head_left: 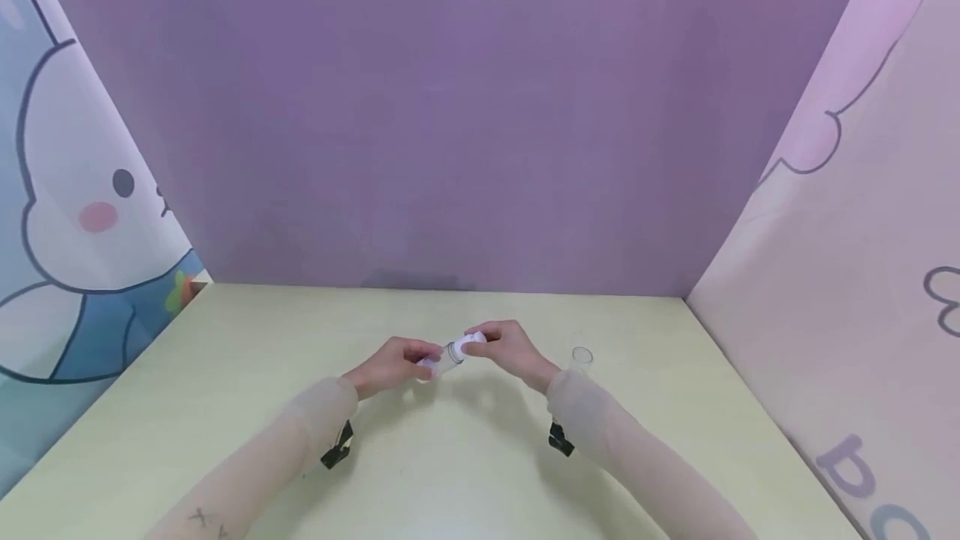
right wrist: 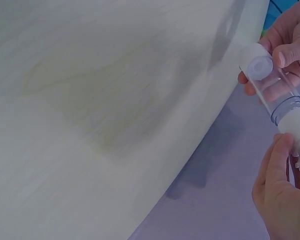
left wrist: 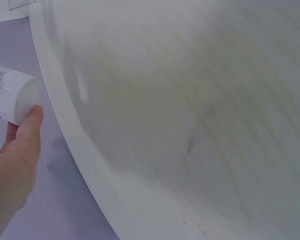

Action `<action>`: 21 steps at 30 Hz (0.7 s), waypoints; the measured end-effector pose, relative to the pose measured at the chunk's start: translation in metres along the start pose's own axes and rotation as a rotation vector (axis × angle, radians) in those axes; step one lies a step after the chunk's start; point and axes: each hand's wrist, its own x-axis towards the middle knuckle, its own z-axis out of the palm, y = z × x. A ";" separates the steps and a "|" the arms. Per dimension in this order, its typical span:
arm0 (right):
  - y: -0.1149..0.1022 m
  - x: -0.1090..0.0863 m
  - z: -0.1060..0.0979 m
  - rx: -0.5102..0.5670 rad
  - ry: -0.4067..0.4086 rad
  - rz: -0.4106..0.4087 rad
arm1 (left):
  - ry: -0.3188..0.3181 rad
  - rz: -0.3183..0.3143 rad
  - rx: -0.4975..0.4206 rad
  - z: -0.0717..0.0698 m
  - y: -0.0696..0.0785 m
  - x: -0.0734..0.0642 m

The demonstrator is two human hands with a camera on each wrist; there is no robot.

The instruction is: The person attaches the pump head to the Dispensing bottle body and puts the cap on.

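Both hands hold a small clear pump bottle [head_left: 447, 359] tilted above the table, one hand at each end. My left hand [head_left: 393, 363] grips its white base end [left wrist: 24, 97], thumb on one side and fingers on the other. At the other end, my right hand [head_left: 513, 348] pinches the white top [right wrist: 296, 125] between thumb and fingers. In the right wrist view the clear bottle body [right wrist: 277, 95] shows between the hands, with a white disc [right wrist: 260, 67] inside the base end. Part of the white top lies hidden behind the right fingers.
A clear round cap or cup [head_left: 582, 355] stands on the pale yellow table [head_left: 450, 473], just beyond the right wrist. A purple panel [head_left: 465, 123] rises at the back. Printed panels stand at the left [head_left: 90, 190] and right [head_left: 862, 273].
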 end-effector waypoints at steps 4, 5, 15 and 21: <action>-0.004 0.004 -0.002 0.001 0.003 0.006 | 0.020 -0.008 -0.006 -0.002 0.003 0.002; -0.004 0.004 -0.002 0.000 0.001 0.006 | 0.020 -0.008 -0.009 -0.002 0.003 0.002; -0.007 0.001 -0.004 0.061 0.019 0.026 | -0.011 0.017 -0.067 -0.001 0.001 0.004; -0.003 -0.001 -0.001 0.100 0.029 0.017 | -0.024 0.003 -0.097 0.001 0.002 0.002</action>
